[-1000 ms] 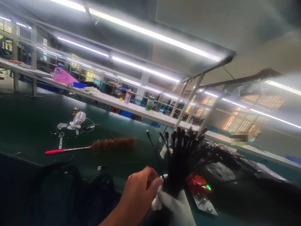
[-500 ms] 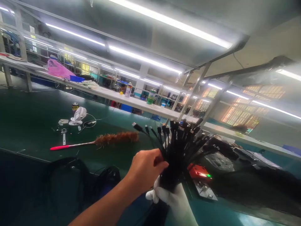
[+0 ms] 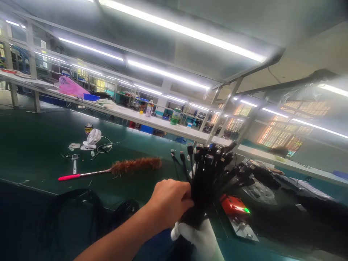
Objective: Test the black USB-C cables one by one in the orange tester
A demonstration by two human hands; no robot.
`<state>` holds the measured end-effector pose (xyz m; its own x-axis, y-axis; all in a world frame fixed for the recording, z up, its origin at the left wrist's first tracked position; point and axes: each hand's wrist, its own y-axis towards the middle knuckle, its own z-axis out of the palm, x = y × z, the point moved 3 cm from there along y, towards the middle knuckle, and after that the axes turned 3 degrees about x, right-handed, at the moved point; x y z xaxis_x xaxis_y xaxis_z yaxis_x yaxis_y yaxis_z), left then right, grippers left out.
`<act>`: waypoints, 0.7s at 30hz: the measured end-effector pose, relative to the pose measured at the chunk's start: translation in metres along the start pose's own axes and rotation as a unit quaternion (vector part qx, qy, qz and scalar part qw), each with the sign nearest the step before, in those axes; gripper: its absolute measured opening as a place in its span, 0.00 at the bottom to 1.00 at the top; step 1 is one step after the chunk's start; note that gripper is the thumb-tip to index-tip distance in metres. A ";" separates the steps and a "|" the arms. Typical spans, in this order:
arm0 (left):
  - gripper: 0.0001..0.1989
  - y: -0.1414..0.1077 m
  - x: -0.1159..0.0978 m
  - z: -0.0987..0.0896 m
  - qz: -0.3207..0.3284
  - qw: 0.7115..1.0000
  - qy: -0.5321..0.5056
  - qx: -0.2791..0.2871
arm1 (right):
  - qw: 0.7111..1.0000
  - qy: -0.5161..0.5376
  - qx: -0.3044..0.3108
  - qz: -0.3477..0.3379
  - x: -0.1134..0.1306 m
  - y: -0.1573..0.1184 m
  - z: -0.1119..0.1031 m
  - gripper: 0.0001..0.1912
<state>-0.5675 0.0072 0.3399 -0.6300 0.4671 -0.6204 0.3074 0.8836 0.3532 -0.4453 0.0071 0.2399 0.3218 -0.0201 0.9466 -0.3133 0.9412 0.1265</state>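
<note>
A thick bundle of black cables (image 3: 208, 174) stands upright in front of me, its metal-tipped plugs fanned out at the top. My right hand (image 3: 199, 235), in a white glove, is wrapped round the bundle low down. From the lower left my bare left hand (image 3: 171, 199) reaches to the bundle's left side, its fingers curled in against the cables just above the glove. Whether those fingertips pinch one cable or several is hidden. A few plugs lean out to the left above this hand.
On the green bench lie a feather duster (image 3: 136, 166) with a red handle, a small white fan (image 3: 92, 139), a caliper-like tool (image 3: 74, 163) and a dark can (image 3: 88, 128). A red device (image 3: 235, 206) with a green light sits right of the bundle. Black cable coils (image 3: 125, 210) lie lower left.
My left hand has shifted slightly down along the bundle's left side. Plugs on that side are arranged differently, and the one leaning farthest left is now more upright. The view has tilted slightly.
</note>
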 end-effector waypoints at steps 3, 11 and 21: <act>0.07 -0.005 0.006 0.002 -0.009 0.998 -0.052 -0.042 | 0.999 0.038 0.008 -0.026 -0.001 0.004 -0.006 0.09; 0.12 0.016 0.022 0.025 -0.064 0.941 -0.333 0.001 | 0.996 0.085 0.000 -0.032 0.010 -0.003 -0.022 0.18; 0.07 0.047 -0.021 0.063 -0.031 0.944 -0.328 0.015 | 0.988 0.149 0.009 -0.027 0.005 -0.023 -0.055 0.16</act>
<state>-0.4948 0.0406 0.3254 -0.0731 0.3249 -0.9429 0.3102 0.9060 0.2882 -0.3872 0.0041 0.2256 0.5861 0.0325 0.8096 -0.3027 0.9356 0.1816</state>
